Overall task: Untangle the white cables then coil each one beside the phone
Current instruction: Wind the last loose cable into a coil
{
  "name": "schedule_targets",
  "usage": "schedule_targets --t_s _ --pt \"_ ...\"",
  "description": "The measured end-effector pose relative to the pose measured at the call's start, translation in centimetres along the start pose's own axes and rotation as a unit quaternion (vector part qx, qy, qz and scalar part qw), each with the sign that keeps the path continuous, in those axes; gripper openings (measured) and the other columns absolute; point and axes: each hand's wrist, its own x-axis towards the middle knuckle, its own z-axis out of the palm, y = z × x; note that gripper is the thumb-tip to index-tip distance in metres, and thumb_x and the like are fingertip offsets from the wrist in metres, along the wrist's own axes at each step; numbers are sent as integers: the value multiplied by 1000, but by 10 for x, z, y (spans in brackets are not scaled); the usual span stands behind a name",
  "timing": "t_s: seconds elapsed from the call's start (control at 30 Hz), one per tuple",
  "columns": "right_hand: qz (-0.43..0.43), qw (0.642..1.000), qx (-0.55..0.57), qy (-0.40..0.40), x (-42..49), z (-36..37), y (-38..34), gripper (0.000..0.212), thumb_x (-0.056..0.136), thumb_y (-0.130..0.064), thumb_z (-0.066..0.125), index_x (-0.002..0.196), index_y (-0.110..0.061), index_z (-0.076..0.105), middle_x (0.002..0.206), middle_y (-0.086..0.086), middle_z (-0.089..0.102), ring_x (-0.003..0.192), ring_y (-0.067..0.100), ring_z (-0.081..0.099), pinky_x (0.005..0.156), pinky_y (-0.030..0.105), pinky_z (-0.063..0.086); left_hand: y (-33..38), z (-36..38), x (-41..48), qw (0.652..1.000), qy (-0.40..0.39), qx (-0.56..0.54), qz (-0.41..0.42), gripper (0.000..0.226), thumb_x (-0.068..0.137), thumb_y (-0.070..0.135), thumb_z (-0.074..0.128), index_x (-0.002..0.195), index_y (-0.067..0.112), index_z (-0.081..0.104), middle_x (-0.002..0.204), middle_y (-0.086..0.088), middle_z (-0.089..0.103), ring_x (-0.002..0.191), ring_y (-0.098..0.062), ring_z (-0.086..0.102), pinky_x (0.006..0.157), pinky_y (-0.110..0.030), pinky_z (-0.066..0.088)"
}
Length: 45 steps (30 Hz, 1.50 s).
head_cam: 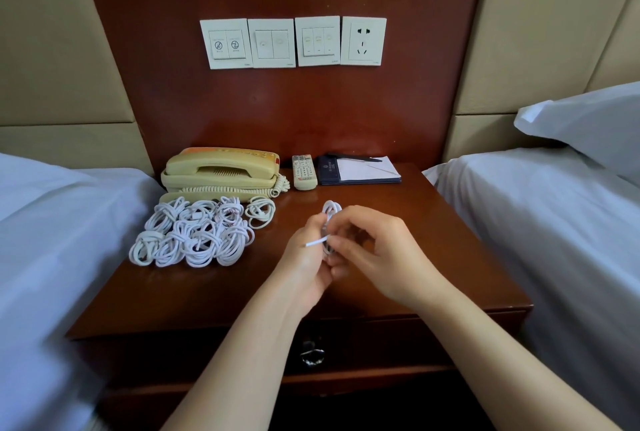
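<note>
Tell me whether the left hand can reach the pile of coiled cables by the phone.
Probably yes: only bare nightstand top lies between the left hand and the pile of coiled cables. Its grip is taken, though, since it holds a white cable with the right hand.

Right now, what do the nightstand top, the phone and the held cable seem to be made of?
Nightstand top: likely wood or veneer, glossy reddish varnish; it shows reflections.
Phone: cream moulded plastic with slotted grille, slightly yellowed.
Cable: white, probably soft plastic sheath; it bends into smooth loops.
</note>
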Motion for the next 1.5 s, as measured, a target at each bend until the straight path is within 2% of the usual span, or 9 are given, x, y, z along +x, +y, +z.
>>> schedule_targets --t_s 0.2,0.37,0.6,0.67,0.8,1.03,1.17,1.3,1.5 --pt "-8 998 -58 11 -1 2 5 6 83 -9 66 83 -15 64 92 -13 47 74 9 54 64 18 44 -2 0 0 998 19 -44 -33 30 99 22 34 75 12 48 52 0 42 31 -5 30 33 -12 26" --pt "-5 999 -39 -26 -1 4 5 6 90 -17 59 84 -15 58 94 -14 44 68 12 64 65 40 56 4 -1 1 998 64 -23 -13 37 97 22 37 61 14 43 45 1 33 32 -7 28 33 -12 24" --pt "7 998 -41 -47 0 3 3 14 90 -7 56 76 -9 55 90 -12 43 69 6 64 63 32 57 4 -3 -1 997 72 20 -16 37 96 25 35 64 13 49 50 -2 34 35 -10 30 35 -14 25" --pt "14 997 -59 -46 0 4 3 15 87 -6 56 73 -11 53 90 -9 43 69 12 61 60 39 55 2 -2 0 996 80 40 -16 36 96 25 35 65 13 50 51 -3 35 40 -11 32 38 -15 26" --pt "23 991 -127 -31 0 5 2 17 86 -11 57 70 -11 50 87 -8 42 62 9 51 56 36 49 -2 1 2 992 105 67 -4 35 96 25 34 73 12 57 62 -8 47 56 -17 46 52 -24 36" --pt "9 960 -266 85 -1 25 4 17 92 -16 55 78 -6 53 88 6 48 52 22 49 42 37 45 -8 6 0 993 111 42 -1 29 101 35 36 98 18 59 94 -7 68 87 -18 64 69 -32 53" --pt "14 958 -258 121 0 26 6 19 89 -22 55 75 -10 51 70 2 51 49 22 49 41 40 45 -8 3 1 993 92 76 5 33 101 35 34 101 14 59 73 -5 61 65 -15 55 53 -26 47" --pt "37 988 -134 67 -1 14 2 7 88 -18 62 89 -19 55 70 -11 55 61 8 54 56 25 47 -4 -2 0 995 73 68 8 38 101 33 33 84 10 57 51 -3 45 35 -8 36 41 -19 35" --pt "40 993 -109 9 -5 4 7 8 85 -13 65 83 -15 58 67 -9 58 64 8 54 58 23 45 0 -8 -3 995 22 98 -11 39 102 32 33 75 10 50 48 -1 42 34 -8 31 36 -17 24"
